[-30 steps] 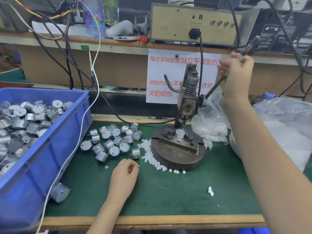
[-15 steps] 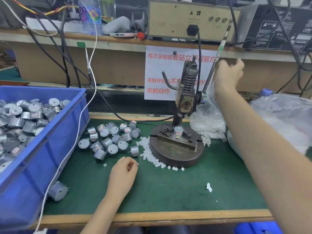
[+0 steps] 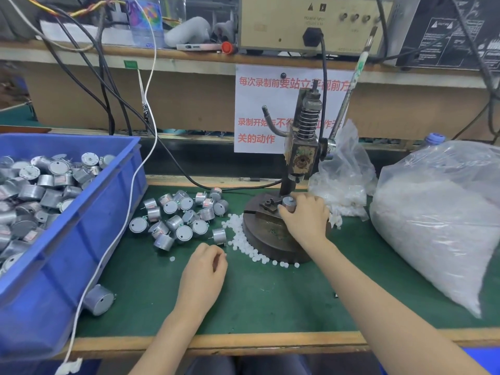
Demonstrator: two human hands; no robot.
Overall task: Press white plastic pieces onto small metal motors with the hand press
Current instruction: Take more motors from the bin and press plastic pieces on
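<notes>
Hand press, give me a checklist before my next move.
1. Press lever up, no hand on it: ok.
2. Ram clear above the motor: ok.
3. Right hand grips the motor on the fixture: ok.
4. White piece seated on its shaft: cannot tell, too small.
5. Left hand holds a next piece: cannot tell, fingers curled.
6. White plastic pieces and loose motors beside the press base: ok.
</notes>
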